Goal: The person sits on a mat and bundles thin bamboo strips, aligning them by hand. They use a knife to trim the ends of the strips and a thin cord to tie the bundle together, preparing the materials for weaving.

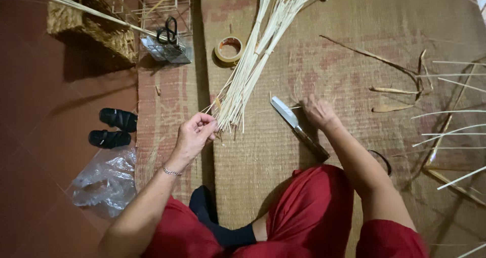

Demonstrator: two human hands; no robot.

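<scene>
Two hands work: left hand [195, 135] fingers pinch the reed bundle [248, 68]; right hand [318, 111] rests released beside the knife [296, 126]

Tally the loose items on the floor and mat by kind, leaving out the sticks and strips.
Black sandals: 2
Knife: 1
Tape roll: 1
Scissors: 1
Clear plastic bag: 1
Woven basket: 1
Total: 7
</scene>
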